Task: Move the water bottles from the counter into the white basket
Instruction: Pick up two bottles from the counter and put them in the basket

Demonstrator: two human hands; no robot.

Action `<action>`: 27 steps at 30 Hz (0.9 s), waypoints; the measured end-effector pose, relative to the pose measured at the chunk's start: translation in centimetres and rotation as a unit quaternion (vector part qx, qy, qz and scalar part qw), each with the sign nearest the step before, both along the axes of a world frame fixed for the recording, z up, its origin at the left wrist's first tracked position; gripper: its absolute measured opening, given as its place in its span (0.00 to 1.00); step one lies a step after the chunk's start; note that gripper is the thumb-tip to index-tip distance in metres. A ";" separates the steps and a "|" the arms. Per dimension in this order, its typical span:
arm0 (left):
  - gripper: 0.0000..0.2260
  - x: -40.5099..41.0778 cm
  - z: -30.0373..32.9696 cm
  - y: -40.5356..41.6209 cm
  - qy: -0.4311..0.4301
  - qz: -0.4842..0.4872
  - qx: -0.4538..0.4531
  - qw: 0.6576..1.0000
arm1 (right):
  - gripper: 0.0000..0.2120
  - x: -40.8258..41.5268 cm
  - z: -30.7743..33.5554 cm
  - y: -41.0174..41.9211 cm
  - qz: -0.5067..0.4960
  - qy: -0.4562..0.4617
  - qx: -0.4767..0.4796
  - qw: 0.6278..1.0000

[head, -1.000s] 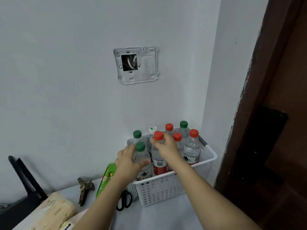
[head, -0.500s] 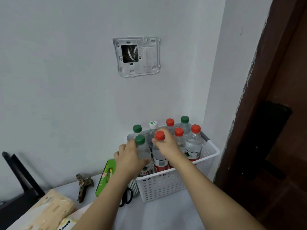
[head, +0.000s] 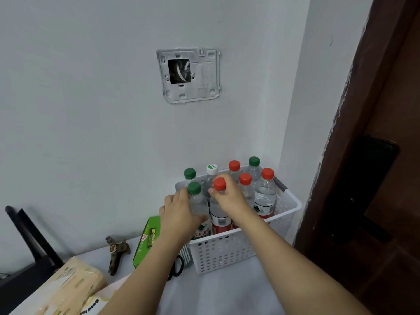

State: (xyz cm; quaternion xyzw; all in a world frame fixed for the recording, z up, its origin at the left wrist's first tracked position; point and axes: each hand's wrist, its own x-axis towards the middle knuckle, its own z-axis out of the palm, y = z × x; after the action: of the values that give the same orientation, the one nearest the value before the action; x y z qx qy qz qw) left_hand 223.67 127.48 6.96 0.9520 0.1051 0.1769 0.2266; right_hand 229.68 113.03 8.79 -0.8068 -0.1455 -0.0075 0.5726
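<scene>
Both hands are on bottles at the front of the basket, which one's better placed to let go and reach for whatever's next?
Probably left: the left hand grips the green-capped bottle at the white basket's outer left edge.

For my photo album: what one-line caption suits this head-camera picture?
Two hands set the last two bottles into a full white basket.

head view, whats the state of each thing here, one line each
white basket: on the counter, holding eight upright capped bottles
front green-capped bottle: upright in basket, gripped by left hand
front red-capped bottle: upright in basket, neck held by right hand
green battery box: closed, leaning beside basket
wall mounting plate: uncovered, wires showing
</scene>
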 end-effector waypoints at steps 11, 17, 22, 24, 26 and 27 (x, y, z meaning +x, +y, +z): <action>0.32 -0.3 0.9 -0.2 0.038 -0.010 -0.001 0.999 | 0.17 -1.6 1.2 0.0 -0.035 -0.013 -0.037 0.999; 0.31 -0.9 2.2 -0.7 0.050 -0.023 0.025 0.998 | 0.22 -4.3 3.2 -2.4 -0.040 -0.027 -0.058 0.997; 0.27 -2.2 3.0 -0.7 -0.029 -0.058 0.016 0.998 | 0.25 -7.3 5.9 -5.2 -0.094 -0.059 -0.080 0.991; 0.26 -2.8 3.7 -0.5 -0.067 -0.079 0.074 0.992 | 0.26 -8.8 7.0 -6.3 -0.122 -0.076 -0.100 0.984; 0.27 -3.3 4.9 -0.6 -0.099 -0.113 0.116 0.982 | 0.25 -10.6 7.9 -7.5 -0.147 -0.093 -0.124 0.977; 0.27 -3.5 5.6 -0.8 -0.112 -0.133 0.131 0.976 | 0.26 -11.5 8.2 -8.1 -0.163 -0.097 -0.140 0.972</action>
State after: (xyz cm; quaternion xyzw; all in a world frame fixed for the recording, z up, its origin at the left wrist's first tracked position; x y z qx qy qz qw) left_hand 220.20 126.72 12.60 0.9530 -0.0724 0.2633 0.1313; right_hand 218.18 104.93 17.04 -0.8874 -0.0663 -0.1584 0.4279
